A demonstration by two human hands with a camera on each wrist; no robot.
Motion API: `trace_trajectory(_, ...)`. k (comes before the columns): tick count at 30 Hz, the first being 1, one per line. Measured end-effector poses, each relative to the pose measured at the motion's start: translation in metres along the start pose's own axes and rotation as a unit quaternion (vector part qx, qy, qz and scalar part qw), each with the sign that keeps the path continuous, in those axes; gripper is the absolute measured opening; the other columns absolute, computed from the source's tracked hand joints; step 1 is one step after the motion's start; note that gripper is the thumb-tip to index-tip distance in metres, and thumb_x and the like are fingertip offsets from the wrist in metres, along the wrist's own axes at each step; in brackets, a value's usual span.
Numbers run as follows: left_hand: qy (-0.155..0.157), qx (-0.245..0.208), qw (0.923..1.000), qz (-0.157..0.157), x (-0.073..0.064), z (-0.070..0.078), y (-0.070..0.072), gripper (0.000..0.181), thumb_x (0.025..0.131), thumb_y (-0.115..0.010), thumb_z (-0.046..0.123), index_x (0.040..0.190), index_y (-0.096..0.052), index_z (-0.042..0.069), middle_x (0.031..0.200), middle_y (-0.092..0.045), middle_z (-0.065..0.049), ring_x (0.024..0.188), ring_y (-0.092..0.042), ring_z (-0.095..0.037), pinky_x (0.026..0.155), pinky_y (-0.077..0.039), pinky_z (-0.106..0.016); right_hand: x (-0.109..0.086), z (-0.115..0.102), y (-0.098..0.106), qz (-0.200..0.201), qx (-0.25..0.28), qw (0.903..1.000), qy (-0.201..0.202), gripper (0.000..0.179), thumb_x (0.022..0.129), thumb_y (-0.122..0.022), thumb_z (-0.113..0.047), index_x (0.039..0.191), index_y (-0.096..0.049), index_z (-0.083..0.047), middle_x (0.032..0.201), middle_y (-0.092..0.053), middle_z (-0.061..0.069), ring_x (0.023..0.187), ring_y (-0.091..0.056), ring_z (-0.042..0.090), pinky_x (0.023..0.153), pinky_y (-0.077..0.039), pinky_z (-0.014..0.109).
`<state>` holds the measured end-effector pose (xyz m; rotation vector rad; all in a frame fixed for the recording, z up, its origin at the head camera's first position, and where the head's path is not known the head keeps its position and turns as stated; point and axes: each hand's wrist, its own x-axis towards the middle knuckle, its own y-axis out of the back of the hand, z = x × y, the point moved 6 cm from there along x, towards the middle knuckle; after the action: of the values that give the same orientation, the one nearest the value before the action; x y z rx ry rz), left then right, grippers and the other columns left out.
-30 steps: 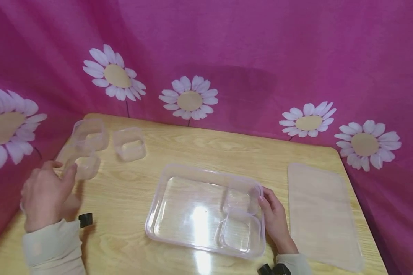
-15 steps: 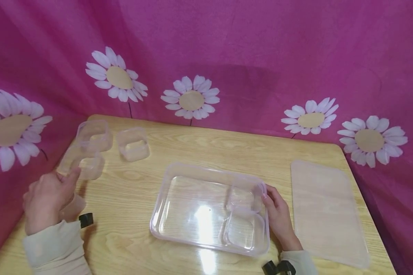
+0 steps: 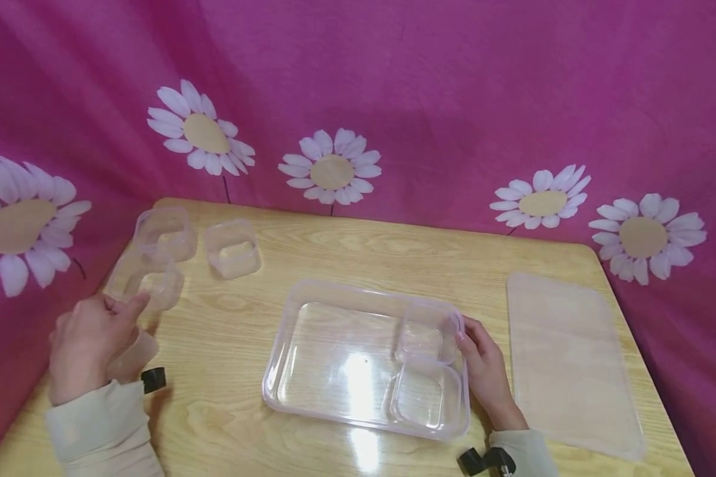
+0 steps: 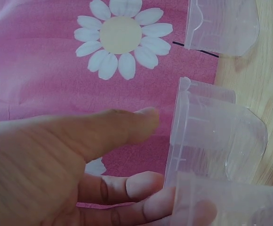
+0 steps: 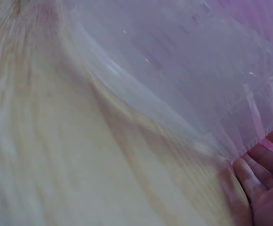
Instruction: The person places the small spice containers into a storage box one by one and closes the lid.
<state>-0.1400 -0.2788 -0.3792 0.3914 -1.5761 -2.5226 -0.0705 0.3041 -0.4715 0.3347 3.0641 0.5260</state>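
My right hand (image 3: pixel 486 368) grips the right wall of a large clear rectangular food container (image 3: pixel 328 358), thumb over the rim and fingers outside. Two small square clear containers, a far one (image 3: pixel 423 334) and a near one (image 3: pixel 426 397), sit in its right end. At the left, my left hand (image 3: pixel 89 341) reaches among more small containers. In the left wrist view its thumb stands apart from the rims, while its fingers (image 4: pixel 146 186) lie right at the rim of one small container (image 4: pixel 230 202). Another small container (image 3: pixel 136 354) shows partly behind the palm.
Toward the back left stand several small clear containers, including one by the corner (image 3: pixel 166 235) and one to its right (image 3: pixel 233 248). A flat translucent lid (image 3: pixel 573 364) lies at the right of the wooden table (image 3: pixel 382 238). A pink flowered cloth (image 3: pixel 429 99) hangs behind.
The left hand's fingers have drawn closer to its thumb beside the small containers. The right hand stays on the large container's edge. The head view has shifted slightly.
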Motion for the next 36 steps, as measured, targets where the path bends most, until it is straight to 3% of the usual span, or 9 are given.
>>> trace_trajectory(4,-0.009,0.008,0.9998,-0.013,0.002,0.001,-0.002,0.063,0.099,-0.049,0.065,0.095,-0.069,0.005,0.093,-0.075,-0.025,0.098,-0.058,-0.064,0.076,-0.041,-0.060,0.000,0.001,-0.001,0.002,-0.004,1.0000,0.000,0.033,0.108,-0.051,-0.016,0.136,-0.059,-0.001,0.115,-0.063,-0.029,0.104,-0.061,-0.007,0.089,-0.050,0.010)
trace_trajectory(9,0.001,0.008,0.9993,-0.036,0.004,0.002,-0.007,0.067,0.099,-0.048,0.065,0.115,-0.065,0.002,0.118,-0.067,-0.034,0.105,-0.054,-0.065,0.082,-0.041,-0.064,0.001,0.001,-0.001,0.002,0.001,1.0000,-0.002,0.033,0.108,-0.051,-0.017,0.136,-0.059,0.000,0.115,-0.064,-0.029,0.104,-0.061,-0.007,0.090,-0.050,0.010)
trace_trajectory(13,0.012,0.006,0.9982,-0.058,0.005,0.001,-0.012,0.067,0.101,-0.046,0.062,0.122,-0.060,0.001,0.131,-0.058,-0.038,0.113,-0.047,-0.067,0.088,-0.037,-0.069,0.000,0.002,-0.001,0.001,0.000,1.0000,-0.006,0.034,0.108,-0.051,-0.018,0.136,-0.060,-0.001,0.115,-0.063,-0.029,0.105,-0.061,-0.008,0.091,-0.049,0.009)
trace_trajectory(22,0.042,0.006,0.9976,-0.055,0.006,-0.002,-0.017,0.048,0.102,-0.055,0.046,0.123,-0.060,0.003,0.138,-0.057,-0.035,0.118,-0.050,-0.064,0.083,-0.040,-0.068,0.001,0.000,-0.001,0.001,-0.016,0.9999,0.002,0.033,0.108,-0.051,-0.019,0.136,-0.061,-0.004,0.118,-0.063,-0.022,0.104,-0.061,-0.006,0.089,-0.051,0.010)
trace_trajectory(27,0.031,0.007,0.9985,-0.045,0.004,-0.003,-0.019,0.044,0.102,-0.057,0.042,0.122,-0.061,0.003,0.135,-0.059,-0.034,0.117,-0.052,-0.062,0.077,-0.039,-0.065,0.002,0.001,-0.003,-0.002,-0.018,0.9998,-0.008,0.034,0.108,-0.052,-0.019,0.137,-0.061,-0.003,0.124,-0.067,-0.009,0.105,-0.061,-0.008,0.089,-0.051,0.010)
trace_trajectory(31,0.022,0.010,0.9990,-0.038,0.004,-0.001,-0.020,0.044,0.102,-0.055,0.044,0.120,-0.063,0.004,0.132,-0.061,-0.034,0.115,-0.053,-0.061,0.076,-0.039,-0.063,-0.001,0.003,-0.002,0.006,-0.021,0.9998,-0.005,0.033,0.108,-0.052,-0.017,0.136,-0.061,-0.002,0.120,-0.068,-0.018,0.102,-0.061,-0.008,0.088,-0.050,0.009)
trace_trajectory(33,0.017,0.010,0.9993,-0.033,0.005,0.001,-0.019,0.042,0.102,-0.056,0.044,0.116,-0.065,0.005,0.129,-0.063,-0.033,0.113,-0.055,-0.060,0.075,-0.040,-0.060,-0.001,0.003,-0.001,0.008,-0.014,0.9999,0.001,0.032,0.108,-0.052,-0.017,0.135,-0.061,-0.002,0.114,-0.064,-0.030,0.103,-0.061,-0.008,0.089,-0.050,0.009)
trace_trajectory(36,0.016,0.013,0.9992,-0.033,0.004,0.001,-0.017,0.036,0.101,-0.058,0.038,0.111,-0.067,0.005,0.124,-0.065,-0.034,0.110,-0.057,-0.060,0.071,-0.041,-0.058,-0.001,0.003,-0.001,0.006,-0.006,1.0000,0.005,0.033,0.108,-0.051,-0.016,0.136,-0.060,-0.001,0.114,-0.063,-0.031,0.103,-0.061,-0.008,0.089,-0.049,0.009)
